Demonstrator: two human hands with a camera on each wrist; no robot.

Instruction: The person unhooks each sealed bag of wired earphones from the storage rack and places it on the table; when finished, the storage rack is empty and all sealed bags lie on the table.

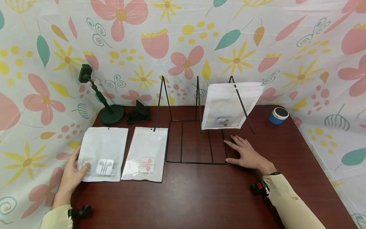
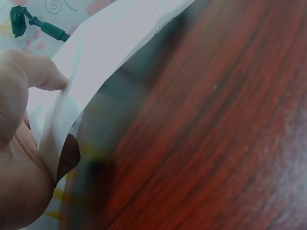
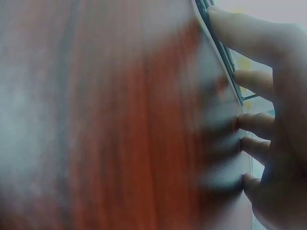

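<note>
My left hand (image 1: 71,175) pinches the left edge of a white zip pouch (image 1: 103,144), thumb on its front and fingers behind. In the left wrist view this pouch (image 2: 108,45) is held above the wood. Earphones in a clear case show through its lower window. Beside it lies a second white pouch (image 1: 147,143) with pink-looking earphones. My right hand (image 1: 247,154) rests with fingers spread at the front right corner of a black wire rack (image 1: 195,163). In the right wrist view, the right thumb and fingers (image 3: 254,84) are at the rack's base bar.
White pouches (image 1: 226,101) hang on the rack's right arm. A green stand (image 1: 111,114) and a small black holder (image 1: 138,114) are at the back left. A blue tub with a dark-topped lid (image 1: 278,115) sits at the back right. Flowered cloth (image 1: 186,19) surrounds the wooden table (image 1: 186,203).
</note>
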